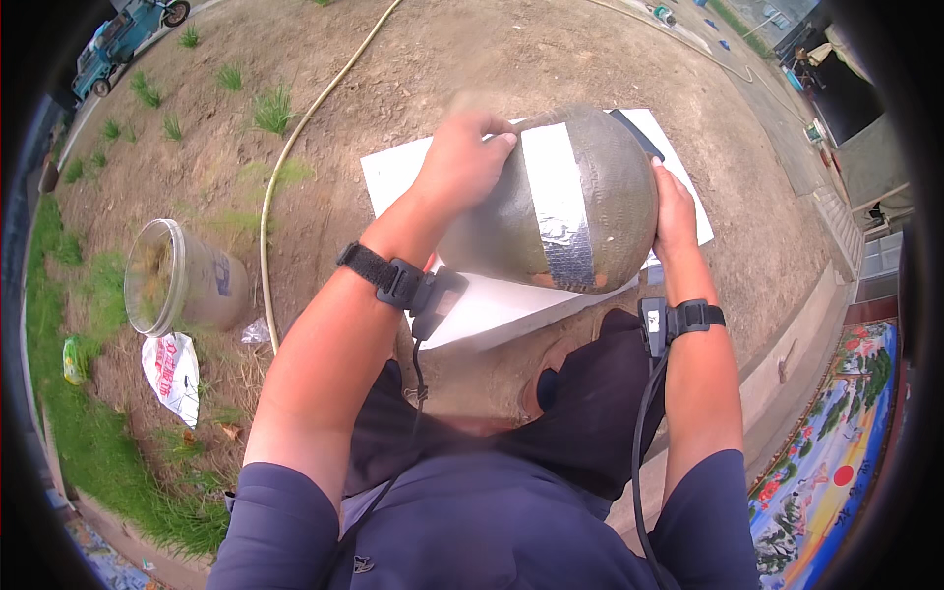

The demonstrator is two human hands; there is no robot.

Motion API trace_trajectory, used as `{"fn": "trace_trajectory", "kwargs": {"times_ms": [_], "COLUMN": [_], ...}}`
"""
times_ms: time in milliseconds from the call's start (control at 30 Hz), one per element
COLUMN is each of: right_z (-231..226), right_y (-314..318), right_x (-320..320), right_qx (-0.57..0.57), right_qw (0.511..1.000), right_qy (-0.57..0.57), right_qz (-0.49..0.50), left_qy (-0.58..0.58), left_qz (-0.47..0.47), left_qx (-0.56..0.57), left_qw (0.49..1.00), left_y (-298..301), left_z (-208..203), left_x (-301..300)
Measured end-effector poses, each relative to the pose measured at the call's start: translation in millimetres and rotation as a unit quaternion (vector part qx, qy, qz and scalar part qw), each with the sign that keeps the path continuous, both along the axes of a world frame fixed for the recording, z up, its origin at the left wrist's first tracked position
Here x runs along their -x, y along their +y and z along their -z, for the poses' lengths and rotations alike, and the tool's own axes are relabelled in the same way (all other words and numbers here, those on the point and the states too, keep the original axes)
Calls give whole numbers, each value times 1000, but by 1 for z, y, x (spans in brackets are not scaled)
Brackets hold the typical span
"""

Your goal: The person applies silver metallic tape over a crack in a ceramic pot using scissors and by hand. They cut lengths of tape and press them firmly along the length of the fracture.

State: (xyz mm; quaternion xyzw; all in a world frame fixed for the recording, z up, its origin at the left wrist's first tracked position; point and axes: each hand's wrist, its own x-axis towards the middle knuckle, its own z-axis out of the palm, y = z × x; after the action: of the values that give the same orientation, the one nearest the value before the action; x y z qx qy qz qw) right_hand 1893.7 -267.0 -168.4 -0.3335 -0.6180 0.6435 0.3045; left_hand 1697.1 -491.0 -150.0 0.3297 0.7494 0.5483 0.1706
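On the bare soil [329,211] before you lies a white board [492,313]. A big grey-green rounded vessel [612,197] rests on it, silver tape [556,197] across its middle. Your left hand [462,162] curls at its upper left, beside the tape; whether it pinches anything, I cannot tell. Your right hand [674,211] spreads against its right end, near a dark flat slab [637,133].
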Motion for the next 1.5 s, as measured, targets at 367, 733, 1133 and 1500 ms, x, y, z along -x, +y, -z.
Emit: {"fn": "trace_trajectory", "kwargs": {"times_ms": [367,733,1133,1500], "right_z": [6,1,13,12], "right_y": [-2,-15,-7,-6], "right_x": [-12,-18,-12,-18], "right_qx": [-21,-66,-143,-121], "right_qw": [999,998,987,991], "right_qy": [11,-2,-50,-30], "right_qz": [26,18,52,52], "left_qy": [-42,-118,-174,-169], "left_qz": [36,57,76,88], "left_qx": [-24,-7,13,42], "left_qw": [998,991,982,981], "left_y": [4,-4,-6,0], "left_z": [-10,-19,-35,-41], "left_x": [-11,-13,-12,-18]}}
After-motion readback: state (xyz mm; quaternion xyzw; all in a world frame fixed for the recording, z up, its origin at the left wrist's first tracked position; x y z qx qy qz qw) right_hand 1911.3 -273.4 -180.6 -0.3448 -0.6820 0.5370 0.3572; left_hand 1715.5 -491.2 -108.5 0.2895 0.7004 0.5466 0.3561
